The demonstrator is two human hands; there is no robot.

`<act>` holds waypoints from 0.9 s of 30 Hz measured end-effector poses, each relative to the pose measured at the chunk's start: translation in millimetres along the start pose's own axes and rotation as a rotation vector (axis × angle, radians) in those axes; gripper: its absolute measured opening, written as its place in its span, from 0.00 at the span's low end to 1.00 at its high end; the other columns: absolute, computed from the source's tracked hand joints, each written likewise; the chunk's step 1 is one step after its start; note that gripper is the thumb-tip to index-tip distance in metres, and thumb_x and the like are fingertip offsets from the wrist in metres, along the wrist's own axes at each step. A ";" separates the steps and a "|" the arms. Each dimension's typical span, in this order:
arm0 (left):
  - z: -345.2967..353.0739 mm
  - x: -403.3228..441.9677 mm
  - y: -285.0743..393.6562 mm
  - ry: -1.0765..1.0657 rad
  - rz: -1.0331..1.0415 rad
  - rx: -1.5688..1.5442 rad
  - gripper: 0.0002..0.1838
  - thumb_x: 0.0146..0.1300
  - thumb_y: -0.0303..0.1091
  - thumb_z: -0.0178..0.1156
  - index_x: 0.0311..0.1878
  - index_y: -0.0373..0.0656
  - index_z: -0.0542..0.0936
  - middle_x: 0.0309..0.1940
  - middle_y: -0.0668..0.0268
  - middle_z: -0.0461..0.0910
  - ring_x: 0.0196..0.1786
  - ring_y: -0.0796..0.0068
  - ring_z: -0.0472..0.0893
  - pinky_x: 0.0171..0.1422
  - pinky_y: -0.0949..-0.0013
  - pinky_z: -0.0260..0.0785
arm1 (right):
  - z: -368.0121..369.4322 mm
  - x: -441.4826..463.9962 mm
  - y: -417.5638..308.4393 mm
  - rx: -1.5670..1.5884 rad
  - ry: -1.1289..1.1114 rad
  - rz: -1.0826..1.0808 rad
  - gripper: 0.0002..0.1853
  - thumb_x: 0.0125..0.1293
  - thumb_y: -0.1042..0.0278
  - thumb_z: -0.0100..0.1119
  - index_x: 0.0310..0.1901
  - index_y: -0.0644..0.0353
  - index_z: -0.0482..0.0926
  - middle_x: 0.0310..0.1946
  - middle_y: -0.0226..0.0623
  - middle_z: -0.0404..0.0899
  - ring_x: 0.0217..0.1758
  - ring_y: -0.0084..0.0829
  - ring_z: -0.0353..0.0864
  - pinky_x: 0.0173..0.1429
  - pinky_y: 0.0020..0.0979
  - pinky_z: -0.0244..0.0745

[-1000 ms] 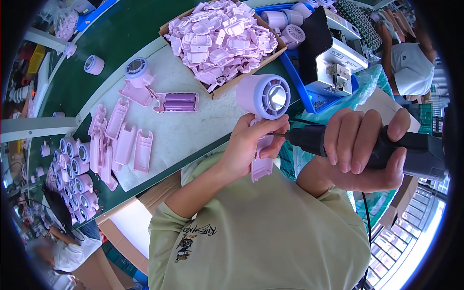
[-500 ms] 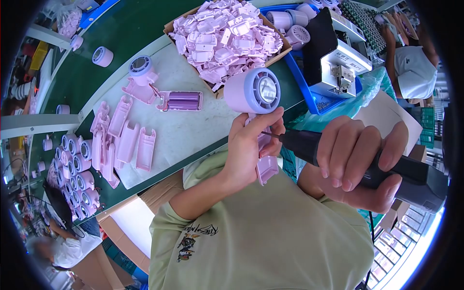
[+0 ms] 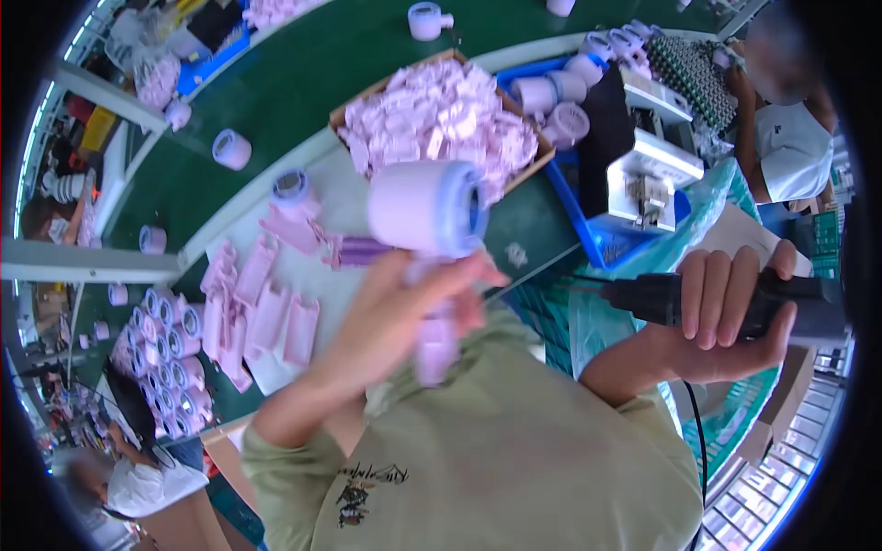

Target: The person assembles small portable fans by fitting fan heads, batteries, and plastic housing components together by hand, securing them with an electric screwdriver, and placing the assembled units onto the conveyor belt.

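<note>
My left hand (image 3: 404,298) is closed around the handle of a pink handheld fan (image 3: 418,209), blurred by motion, its round head pointing right. My right hand (image 3: 735,308) grips a black electric screwdriver (image 3: 648,298); the bit points left, apart from the fan. Behind the fan lies a purple battery pair (image 3: 358,252), partly hidden. Another fan head with an open pink shell (image 3: 294,230) rests on the pale work surface. Several pink handle shells (image 3: 266,317) lie left of my forearm.
Behind the fan stands a cardboard box of small pink parts (image 3: 441,101). A blue tray (image 3: 602,253) holds fan heads and a metal fixture (image 3: 652,179). Several fan heads (image 3: 165,354) stand clustered at left. A co-worker (image 3: 785,138) sits at far right, another (image 3: 138,473) lower left.
The screwdriver bit has come away from the fan handle and my right hand has moved right. My left hand has carried the fan left. The whole view has shifted slightly.
</note>
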State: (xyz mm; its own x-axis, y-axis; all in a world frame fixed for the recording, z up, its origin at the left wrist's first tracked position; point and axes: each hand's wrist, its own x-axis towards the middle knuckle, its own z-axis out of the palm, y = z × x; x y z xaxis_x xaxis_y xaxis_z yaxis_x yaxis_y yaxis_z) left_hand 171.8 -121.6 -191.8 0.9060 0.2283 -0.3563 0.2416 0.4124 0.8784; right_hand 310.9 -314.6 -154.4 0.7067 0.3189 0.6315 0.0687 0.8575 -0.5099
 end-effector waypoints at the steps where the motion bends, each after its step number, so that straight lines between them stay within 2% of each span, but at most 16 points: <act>1: -20.0 0.5 19.0 0.020 0.002 0.163 0.17 0.65 0.37 0.58 0.49 0.33 0.77 0.28 0.62 0.81 0.25 0.75 0.79 0.31 0.74 0.71 | -12.1 1.9 -5.6 -0.031 0.059 0.009 0.14 0.71 0.59 0.46 0.48 0.61 0.64 0.15 0.28 0.64 0.12 0.18 0.60 0.17 0.19 0.61; 3: -51.9 20.1 70.5 0.139 -0.008 0.385 0.16 0.63 0.37 0.61 0.46 0.33 0.77 0.30 0.62 0.81 0.25 0.76 0.79 0.30 0.74 0.71 | -30.1 3.9 -11.1 -0.126 0.180 0.040 0.14 0.70 0.60 0.46 0.47 0.62 0.64 0.14 0.27 0.61 0.12 0.18 0.58 0.16 0.21 0.59; 6: -115.5 96.6 128.5 0.204 0.018 0.562 0.13 0.62 0.36 0.62 0.41 0.34 0.77 0.28 0.62 0.80 0.24 0.77 0.79 0.29 0.73 0.74 | -47.8 0.9 -8.1 -0.369 0.357 0.093 0.14 0.66 0.64 0.52 0.46 0.64 0.64 0.13 0.29 0.61 0.12 0.20 0.59 0.18 0.23 0.59; 7: -143.8 132.8 133.0 0.226 0.026 0.598 0.13 0.61 0.36 0.63 0.40 0.34 0.77 0.28 0.62 0.80 0.25 0.77 0.79 0.29 0.72 0.75 | -51.9 1.1 -4.9 -0.460 0.409 0.089 0.14 0.64 0.66 0.54 0.45 0.65 0.65 0.13 0.29 0.61 0.12 0.20 0.60 0.18 0.24 0.59; 9: -194.5 204.8 133.1 0.353 -0.005 0.727 0.18 0.59 0.37 0.63 0.44 0.31 0.77 0.33 0.59 0.81 0.28 0.76 0.81 0.31 0.73 0.75 | -54.0 0.3 -1.6 -0.610 0.447 0.078 0.15 0.61 0.68 0.58 0.43 0.65 0.65 0.14 0.32 0.65 0.13 0.22 0.64 0.21 0.25 0.63; 11: -240.3 274.1 113.7 0.558 0.030 0.929 0.22 0.57 0.42 0.64 0.44 0.30 0.77 0.30 0.57 0.81 0.32 0.68 0.83 0.38 0.68 0.78 | -59.0 -1.4 -4.1 -0.708 0.431 0.095 0.16 0.59 0.68 0.60 0.42 0.65 0.66 0.16 0.32 0.67 0.14 0.23 0.67 0.22 0.25 0.65; 13: -266.0 325.8 88.1 0.873 0.237 1.304 0.29 0.56 0.48 0.65 0.49 0.30 0.75 0.42 0.49 0.80 0.48 0.55 0.82 0.54 0.53 0.75 | -59.7 -1.4 -7.2 -0.760 0.487 0.107 0.15 0.58 0.69 0.61 0.41 0.65 0.67 0.17 0.32 0.68 0.15 0.23 0.69 0.23 0.25 0.66; 14: -221.7 319.7 88.4 1.097 0.143 1.322 0.39 0.52 0.55 0.67 0.56 0.31 0.70 0.58 0.42 0.71 0.61 0.44 0.72 0.67 0.43 0.61 | -61.3 -0.1 -11.0 -0.793 0.486 0.123 0.16 0.57 0.69 0.63 0.41 0.65 0.67 0.17 0.33 0.69 0.16 0.24 0.70 0.23 0.25 0.67; 15: -208.5 324.5 81.8 1.169 0.319 1.638 0.44 0.52 0.57 0.67 0.61 0.31 0.65 0.66 0.41 0.61 0.67 0.41 0.63 0.71 0.40 0.53 | -66.2 -0.3 -13.9 -0.898 0.452 0.134 0.19 0.60 0.62 0.63 0.42 0.65 0.65 0.15 0.33 0.67 0.14 0.24 0.66 0.23 0.25 0.67; 17: -174.8 332.0 98.7 0.924 0.895 1.760 0.45 0.53 0.57 0.67 0.63 0.31 0.65 0.63 0.40 0.64 0.65 0.41 0.66 0.71 0.45 0.55 | -70.2 0.6 -16.2 -0.904 0.466 0.117 0.20 0.59 0.61 0.64 0.42 0.65 0.65 0.15 0.33 0.68 0.14 0.24 0.66 0.23 0.25 0.67; 19: -155.2 372.5 102.3 0.410 0.865 1.397 0.44 0.54 0.57 0.67 0.65 0.35 0.64 0.64 0.41 0.63 0.65 0.41 0.66 0.70 0.49 0.58 | -72.2 0.5 -19.0 -0.851 0.476 0.160 0.17 0.57 0.68 0.64 0.42 0.65 0.68 0.20 0.34 0.71 0.19 0.25 0.72 0.27 0.26 0.70; 21: -129.4 405.7 93.8 0.404 0.720 1.396 0.41 0.53 0.58 0.67 0.62 0.38 0.69 0.60 0.43 0.71 0.62 0.44 0.71 0.66 0.53 0.64 | -67.8 2.3 -18.3 -0.857 0.476 0.187 0.16 0.57 0.72 0.63 0.44 0.65 0.69 0.23 0.35 0.74 0.23 0.26 0.76 0.31 0.27 0.73; 23: -124.4 436.9 96.5 0.095 0.407 1.321 0.37 0.53 0.59 0.67 0.57 0.39 0.74 0.51 0.44 0.78 0.56 0.49 0.78 0.60 0.53 0.70 | -61.2 7.4 -14.9 -0.920 0.473 0.182 0.17 0.57 0.74 0.63 0.47 0.66 0.70 0.26 0.36 0.77 0.28 0.27 0.78 0.37 0.28 0.75; 24: -114.5 439.5 94.2 0.182 0.466 1.379 0.34 0.52 0.57 0.69 0.51 0.36 0.77 0.43 0.45 0.82 0.49 0.51 0.83 0.55 0.56 0.74 | -58.0 6.7 -17.3 -0.912 0.471 0.236 0.20 0.57 0.75 0.64 0.51 0.65 0.70 0.32 0.37 0.79 0.38 0.27 0.80 0.46 0.28 0.75; 25: -109.4 442.7 97.1 0.189 0.504 1.343 0.33 0.52 0.56 0.69 0.50 0.36 0.77 0.41 0.46 0.83 0.47 0.51 0.83 0.53 0.56 0.74 | -59.1 4.9 -19.3 -0.899 0.455 0.283 0.24 0.57 0.75 0.65 0.55 0.65 0.70 0.37 0.38 0.81 0.44 0.27 0.80 0.52 0.29 0.72; 27: -107.2 431.3 102.3 0.202 0.545 1.281 0.31 0.52 0.53 0.71 0.47 0.35 0.77 0.39 0.47 0.83 0.44 0.51 0.84 0.50 0.57 0.75 | -54.4 7.4 -15.6 -0.937 0.476 0.272 0.27 0.57 0.76 0.66 0.58 0.65 0.69 0.42 0.39 0.82 0.50 0.28 0.79 0.56 0.30 0.71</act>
State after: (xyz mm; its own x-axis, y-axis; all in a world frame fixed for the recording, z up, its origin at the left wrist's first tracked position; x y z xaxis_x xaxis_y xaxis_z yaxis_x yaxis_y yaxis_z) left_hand 550.1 113.5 -289.8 0.9488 0.2629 0.1752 0.1248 -0.8213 0.5566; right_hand 353.4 -347.5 -173.6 0.9662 0.0897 0.2415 0.2360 0.0678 -0.9694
